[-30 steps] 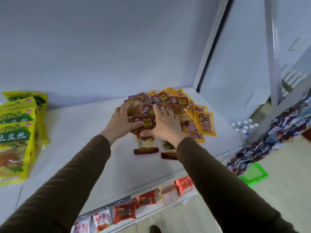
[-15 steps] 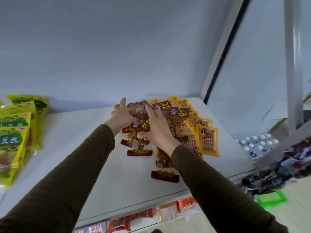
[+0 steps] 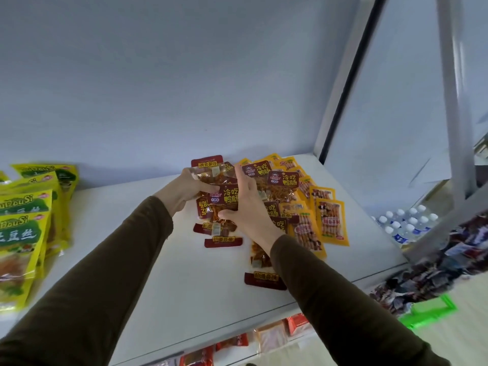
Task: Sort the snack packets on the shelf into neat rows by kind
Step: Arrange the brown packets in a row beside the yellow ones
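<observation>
A heap of dark red snack packets point(image 3: 282, 180) lies at the back right of the white shelf point(image 3: 137, 249). My left hand point(image 3: 184, 191) grips a bunch of the red packets point(image 3: 208, 167) from the left, thumb on top. My right hand point(image 3: 248, 210) holds the same bunch from the right, its thumb under a red packet point(image 3: 229, 196) and its fingers straight up along the front. More red packets point(image 3: 264, 278) lie loose below my right wrist. Orange-yellow packets point(image 3: 330, 223) are fanned out to the right.
Yellow-green packets point(image 3: 23, 228) stand in an overlapping row at the shelf's left end. A lower shelf holds red and orange packs point(image 3: 272, 336). Water bottles point(image 3: 406, 223), a pile of packets on the floor point(image 3: 435, 262) and a green basket point(image 3: 427, 310) lie to the right.
Both hands have gathered the red packets closer together and lifted the bunch toward the back wall. One packet has slid lower toward the shelf's front.
</observation>
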